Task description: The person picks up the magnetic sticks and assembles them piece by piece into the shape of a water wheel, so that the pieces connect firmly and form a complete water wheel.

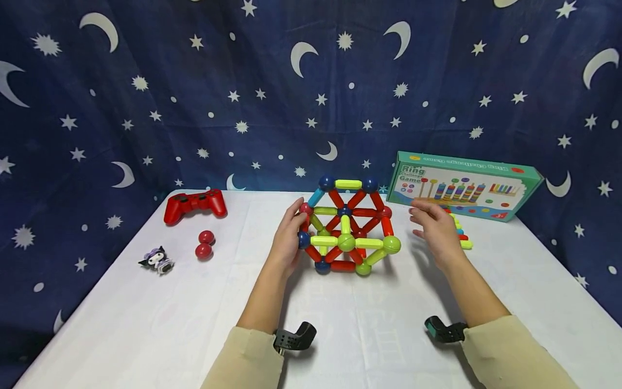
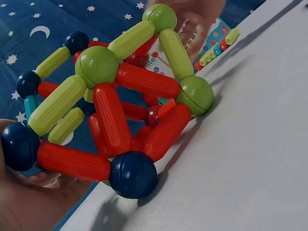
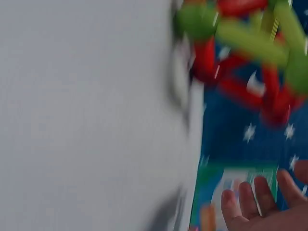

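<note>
A cage-like structure of magnetic building sticks and balls [image 1: 346,242] stands at the middle of the white table. Its sticks are red, yellow-green and light blue; its balls are navy, red and green. My left hand [image 1: 285,241] grips its left side, fingers around the red and navy balls there; in the left wrist view that hand [image 2: 29,202] is behind a navy ball. To the right of the structure, my right hand [image 1: 439,233] is raised with nothing in it. The right wrist view shows its fingers [image 3: 262,195] spread and slightly bent. Several loose sticks [image 1: 466,245] lie partly hidden behind it.
A green Ring Challenge Game box [image 1: 452,186] stands at the back right of the table [image 1: 340,335]. Toward the left are a red game controller [image 1: 195,205], two red balls [image 1: 204,251] and a small black-and-white figurine [image 1: 157,260]. A starry curtain [image 1: 272,108] hangs behind.
</note>
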A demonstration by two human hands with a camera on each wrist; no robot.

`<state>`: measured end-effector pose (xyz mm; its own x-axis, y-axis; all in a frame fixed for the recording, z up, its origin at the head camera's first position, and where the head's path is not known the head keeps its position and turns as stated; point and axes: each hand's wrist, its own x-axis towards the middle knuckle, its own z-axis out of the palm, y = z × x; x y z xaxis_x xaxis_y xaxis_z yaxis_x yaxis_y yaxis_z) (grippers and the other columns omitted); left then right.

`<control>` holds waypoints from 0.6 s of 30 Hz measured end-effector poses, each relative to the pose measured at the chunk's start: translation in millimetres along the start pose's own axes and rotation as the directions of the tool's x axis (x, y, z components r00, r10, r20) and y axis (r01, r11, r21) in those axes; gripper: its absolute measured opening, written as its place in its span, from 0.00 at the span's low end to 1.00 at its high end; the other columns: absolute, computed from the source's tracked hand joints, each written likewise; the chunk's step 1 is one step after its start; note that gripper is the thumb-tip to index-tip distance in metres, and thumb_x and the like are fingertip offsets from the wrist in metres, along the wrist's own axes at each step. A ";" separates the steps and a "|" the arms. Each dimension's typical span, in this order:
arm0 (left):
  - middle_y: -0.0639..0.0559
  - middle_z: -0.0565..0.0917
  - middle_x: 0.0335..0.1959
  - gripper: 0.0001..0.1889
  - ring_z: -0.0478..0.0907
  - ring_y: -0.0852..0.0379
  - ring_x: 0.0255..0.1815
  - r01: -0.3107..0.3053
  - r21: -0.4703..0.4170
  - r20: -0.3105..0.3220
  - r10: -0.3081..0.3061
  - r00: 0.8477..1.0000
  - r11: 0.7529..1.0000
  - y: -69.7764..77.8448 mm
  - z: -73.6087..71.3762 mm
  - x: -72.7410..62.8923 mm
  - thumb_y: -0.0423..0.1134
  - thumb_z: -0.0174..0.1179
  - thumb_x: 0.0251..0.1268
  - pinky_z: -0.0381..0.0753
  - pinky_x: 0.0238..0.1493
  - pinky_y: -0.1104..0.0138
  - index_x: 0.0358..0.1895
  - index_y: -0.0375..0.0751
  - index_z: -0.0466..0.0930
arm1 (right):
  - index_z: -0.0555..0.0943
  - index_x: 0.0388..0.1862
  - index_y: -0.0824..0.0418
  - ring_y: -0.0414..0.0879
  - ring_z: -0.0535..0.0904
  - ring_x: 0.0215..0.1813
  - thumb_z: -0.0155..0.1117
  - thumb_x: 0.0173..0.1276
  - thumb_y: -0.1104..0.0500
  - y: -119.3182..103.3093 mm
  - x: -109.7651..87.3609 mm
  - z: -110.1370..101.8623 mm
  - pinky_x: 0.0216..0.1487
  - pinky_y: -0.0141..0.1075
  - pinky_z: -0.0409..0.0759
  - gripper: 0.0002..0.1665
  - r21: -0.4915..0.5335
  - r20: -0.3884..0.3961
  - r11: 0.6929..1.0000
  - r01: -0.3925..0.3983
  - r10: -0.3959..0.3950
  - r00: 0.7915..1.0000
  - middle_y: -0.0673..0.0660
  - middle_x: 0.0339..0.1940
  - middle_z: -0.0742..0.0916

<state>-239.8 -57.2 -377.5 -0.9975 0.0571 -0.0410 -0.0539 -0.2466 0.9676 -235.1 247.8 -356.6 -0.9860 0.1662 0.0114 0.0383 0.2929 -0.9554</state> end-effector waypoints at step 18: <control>0.52 0.69 0.76 0.27 0.67 0.45 0.72 0.051 -0.081 -0.028 -0.053 0.998 0.995 -1.2 -2.7 1.6 0.38 0.46 0.77 0.75 0.62 0.62 0.75 0.66 0.70 | 0.81 0.56 0.74 0.63 0.79 0.45 0.70 0.63 0.61 40.3 11.4 -101.1 0.52 0.65 0.78 0.25 -0.876 0.264 0.435 0.206 0.075 0.962 0.70 0.44 0.84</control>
<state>-241.5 -59.5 -379.4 -0.9941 0.0433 -0.0992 -0.1079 -0.3212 0.9408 -228.4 356.7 -365.2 -0.9881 -0.0664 -0.1384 -0.0446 0.9869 -0.1550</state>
